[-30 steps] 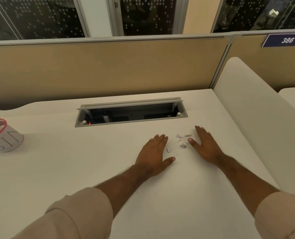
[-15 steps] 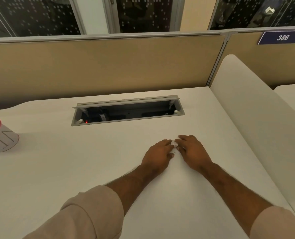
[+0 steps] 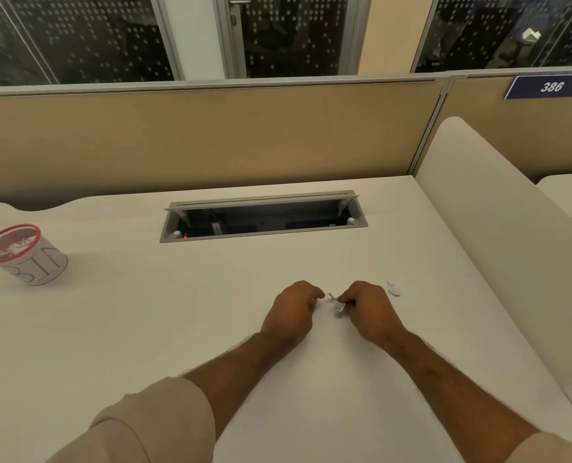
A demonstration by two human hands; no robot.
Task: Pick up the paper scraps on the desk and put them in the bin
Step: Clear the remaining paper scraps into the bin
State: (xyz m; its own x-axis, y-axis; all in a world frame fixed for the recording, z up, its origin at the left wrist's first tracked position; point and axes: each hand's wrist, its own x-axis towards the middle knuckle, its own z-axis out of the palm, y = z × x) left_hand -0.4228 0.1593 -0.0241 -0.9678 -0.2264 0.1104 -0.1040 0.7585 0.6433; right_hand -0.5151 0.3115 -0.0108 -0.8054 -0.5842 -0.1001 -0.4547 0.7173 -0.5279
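Note:
Both hands rest curled on the white desk [image 3: 144, 329], near its middle. My right hand [image 3: 368, 305] pinches small white paper scraps [image 3: 338, 304] between thumb and fingers. My left hand [image 3: 294, 309] is curled into a loose fist just left of them; whether it holds scraps is hidden. Two loose scraps [image 3: 393, 289] lie on the desk just right of my right hand. The bin [image 3: 27, 255], a small white cup with a red rim and "BIN" written on it, stands at the far left with some scraps inside.
An open grey cable tray [image 3: 264, 217] is recessed in the desk beyond my hands. A beige partition [image 3: 211, 138] closes the back. A white rounded divider [image 3: 498, 235] borders the right side.
My hands, first flat on either side of the scraps, swept together over them and then curled shut. They have drawn slightly apart, with scraps pinched in my right hand and two left beside it.

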